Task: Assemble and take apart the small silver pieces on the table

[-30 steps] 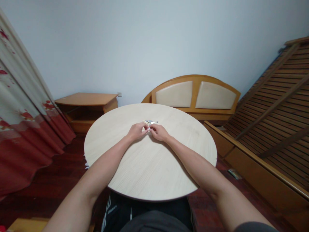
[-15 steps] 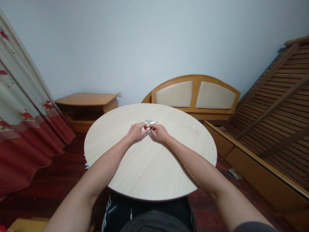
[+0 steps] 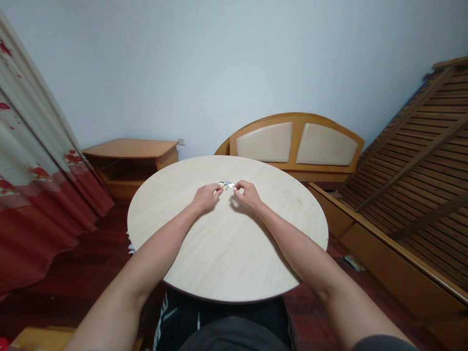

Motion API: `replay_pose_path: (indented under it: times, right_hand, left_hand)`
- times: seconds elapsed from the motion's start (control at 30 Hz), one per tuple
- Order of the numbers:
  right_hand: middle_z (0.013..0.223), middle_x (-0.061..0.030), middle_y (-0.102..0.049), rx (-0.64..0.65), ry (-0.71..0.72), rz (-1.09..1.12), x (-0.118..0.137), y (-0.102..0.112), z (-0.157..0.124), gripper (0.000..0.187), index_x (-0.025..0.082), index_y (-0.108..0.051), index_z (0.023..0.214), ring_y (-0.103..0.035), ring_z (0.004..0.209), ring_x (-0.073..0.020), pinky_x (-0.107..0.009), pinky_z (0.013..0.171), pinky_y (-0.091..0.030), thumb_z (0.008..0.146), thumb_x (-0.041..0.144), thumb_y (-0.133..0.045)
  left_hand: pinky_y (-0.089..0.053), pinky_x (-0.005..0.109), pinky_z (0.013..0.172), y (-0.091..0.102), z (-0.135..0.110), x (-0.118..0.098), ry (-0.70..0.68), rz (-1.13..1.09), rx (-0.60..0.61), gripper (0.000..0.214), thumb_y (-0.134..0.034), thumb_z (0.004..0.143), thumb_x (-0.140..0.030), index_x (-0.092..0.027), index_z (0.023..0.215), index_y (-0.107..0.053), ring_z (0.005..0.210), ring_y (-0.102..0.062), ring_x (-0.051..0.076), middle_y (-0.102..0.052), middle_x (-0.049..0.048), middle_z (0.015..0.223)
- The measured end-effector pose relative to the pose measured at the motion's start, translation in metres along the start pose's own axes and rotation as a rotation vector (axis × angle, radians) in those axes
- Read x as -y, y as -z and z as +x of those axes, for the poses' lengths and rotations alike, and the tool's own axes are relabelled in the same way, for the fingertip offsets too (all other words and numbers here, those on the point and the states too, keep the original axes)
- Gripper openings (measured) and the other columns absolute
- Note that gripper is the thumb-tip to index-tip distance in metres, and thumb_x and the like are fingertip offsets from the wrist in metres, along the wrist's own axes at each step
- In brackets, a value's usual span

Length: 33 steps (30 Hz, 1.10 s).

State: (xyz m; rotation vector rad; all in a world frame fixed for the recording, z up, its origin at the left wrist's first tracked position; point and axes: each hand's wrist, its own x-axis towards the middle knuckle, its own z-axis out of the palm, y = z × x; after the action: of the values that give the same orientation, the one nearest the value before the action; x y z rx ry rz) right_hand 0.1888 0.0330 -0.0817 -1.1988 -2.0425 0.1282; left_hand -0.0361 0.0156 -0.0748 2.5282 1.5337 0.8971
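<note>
A cluster of small flat pieces (image 3: 226,184), white, bluish and yellowish, lies on the pale round table (image 3: 226,253) just beyond my fingers. Left of it is my left hand (image 3: 206,197), thumb and fingers pinched together at the cluster's near edge; whatever they hold is too small to name. On the other side my right hand (image 3: 250,195) is raised slightly, its shadow on the tabletop. Its thumb and forefinger are drawn together beside a small whitish bit, and I cannot make out whether they grip it.
Behind the table stand a wooden headboard (image 3: 298,117) and a low wooden cabinet (image 3: 133,148). A slatted wooden panel (image 3: 420,165) leans at the right above a bed frame. A red and white curtain (image 3: 40,185) hangs at the left.
My hands, close together before, have parted. The right hand has shifted right and slightly up, the left a little to the left. More of the cluster shows between them.
</note>
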Motion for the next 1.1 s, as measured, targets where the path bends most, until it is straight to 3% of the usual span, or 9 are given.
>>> replay_pose_path:
  times: [0.2, 0.43, 0.8, 0.97, 1.1]
  right_hand:
    - [0.111, -0.0241, -0.076, 0.292, 0.008, -0.478, -0.006, 0.031, 0.002, 0.022, 0.010, -0.082, 0.093, -0.065, 0.108, -0.0363, -0.045, 0.097, -0.043, 0.086, 0.022, -0.064]
    - [0.114, -0.0251, -0.076, 0.419, 0.054, -0.619, 0.003, 0.029, 0.001, 0.024, 0.010, -0.083, 0.099, -0.063, 0.113, -0.0368, -0.046, 0.097, -0.040, 0.089, 0.020, -0.064]
    - [0.110, -0.0168, -0.080, 0.356, 0.055, -0.448, -0.004, 0.018, 0.000, 0.019, 0.016, -0.082, 0.098, -0.070, 0.102, -0.0290, -0.035, 0.086, -0.046, 0.086, 0.017, -0.067]
    - [0.093, -0.0108, -0.081, 0.251, -0.147, -0.204, -0.017, 0.011, 0.001, 0.020, 0.013, -0.082, 0.097, -0.071, 0.082, -0.0214, -0.028, 0.074, -0.048, 0.088, 0.019, -0.065]
    - [0.088, -0.0101, -0.080, 0.121, -0.253, -0.107, -0.029, 0.011, 0.003, 0.018, 0.012, -0.080, 0.092, -0.070, 0.078, -0.0195, -0.026, 0.072, -0.049, 0.085, 0.017, -0.065]
  left_hand:
    - [-0.055, 0.036, 0.095, -0.002, 0.001, 0.009, 0.078, 0.113, 0.071, 0.032, -0.050, 0.105, -0.026, -0.022, 0.113, -0.080, 0.117, -0.070, 0.028, -0.079, 0.0119, 0.122]
    - [-0.053, 0.038, 0.104, -0.006, 0.002, 0.012, 0.047, 0.112, 0.122, 0.032, -0.049, 0.104, -0.025, -0.019, 0.113, -0.079, 0.121, -0.067, 0.029, -0.077, 0.0133, 0.124]
    - [-0.054, 0.039, 0.102, -0.008, 0.003, 0.016, 0.010, 0.058, 0.119, 0.029, -0.052, 0.102, -0.028, -0.020, 0.106, -0.080, 0.115, -0.069, 0.029, -0.079, 0.0129, 0.119]
    - [-0.054, 0.038, 0.103, -0.009, 0.003, 0.017, -0.022, 0.037, 0.157, 0.031, -0.052, 0.103, -0.030, -0.020, 0.107, -0.080, 0.116, -0.070, 0.028, -0.079, 0.0122, 0.120]
    - [-0.055, 0.039, 0.101, -0.010, 0.004, 0.019, -0.038, 0.028, 0.176, 0.031, -0.052, 0.101, -0.031, -0.020, 0.106, -0.081, 0.113, -0.071, 0.028, -0.080, 0.0115, 0.118]
